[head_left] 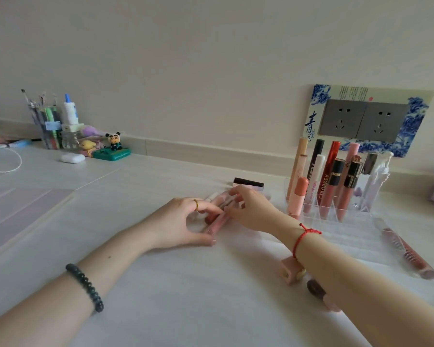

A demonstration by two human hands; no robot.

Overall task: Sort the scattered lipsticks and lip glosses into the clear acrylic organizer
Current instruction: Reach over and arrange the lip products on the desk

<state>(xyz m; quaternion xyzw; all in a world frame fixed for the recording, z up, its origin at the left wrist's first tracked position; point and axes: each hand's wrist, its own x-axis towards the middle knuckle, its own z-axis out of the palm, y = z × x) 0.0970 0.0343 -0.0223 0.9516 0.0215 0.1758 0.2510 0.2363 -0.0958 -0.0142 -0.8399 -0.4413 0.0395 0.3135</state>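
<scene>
Both hands are met over a small pile of lip glosses (217, 216) lying on the table (161, 284). The left hand (183, 221) is curled in a loose half-open arc, thumb flat on the table, fingertips touching the pile; a firm hold cannot be told. The right hand (251, 209) is bent over the far side of the pile, its fingers pinched around the upper end of one pale pink tube. A ring is worn on the left hand, a dark bead bracelet (85, 286) on the left wrist, a red cord (303, 237) on the right wrist.

Just right of the right hand, the organizer (348, 221) is seen, its back row filled with upright tubes. Beyond its right side a brown gloss (409, 251) is laid flat. Under the right forearm a pink block (290, 270) and a dark tube (316, 289) are partly hidden. Behind the right hand a black-capped lipstick (248, 183) is laid on its side.
</scene>
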